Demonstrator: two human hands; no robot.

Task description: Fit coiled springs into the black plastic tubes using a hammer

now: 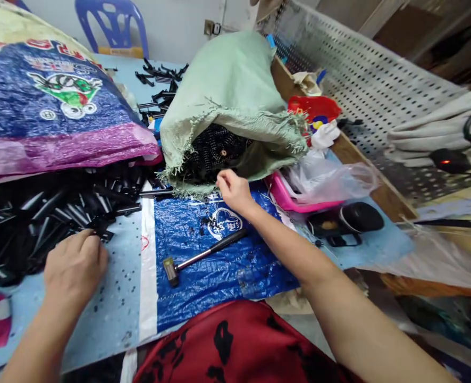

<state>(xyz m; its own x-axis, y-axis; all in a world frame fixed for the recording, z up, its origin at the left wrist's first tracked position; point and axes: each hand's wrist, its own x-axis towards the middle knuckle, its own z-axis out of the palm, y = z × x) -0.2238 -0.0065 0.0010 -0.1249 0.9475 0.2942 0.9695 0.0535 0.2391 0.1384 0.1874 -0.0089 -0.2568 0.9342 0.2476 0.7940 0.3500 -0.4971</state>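
My left hand (76,263) is closed, knuckles up, at the edge of a heap of black tube-like parts (48,213). A small black piece (106,235) shows just past its fingertips; whether the fingers grip it is hidden. At the mouth of a green woven sack (227,74), my right hand (233,189) is closed in a pinch. What the pinch holds, if anything, is too small to tell. Inside the sack lie many small black parts (215,149), with one copper-coloured ring (223,153) among them. A hammer (195,258) lies on the blue plastic sheet (203,298) below my right hand.
A printed blue and pink sack (60,111) leans over the heap. More black parts (161,88) lie behind. To the right are a pink basket (287,197) with a plastic bag (331,178), a black cup-like object (361,217) and a perforated metal panel (363,85).
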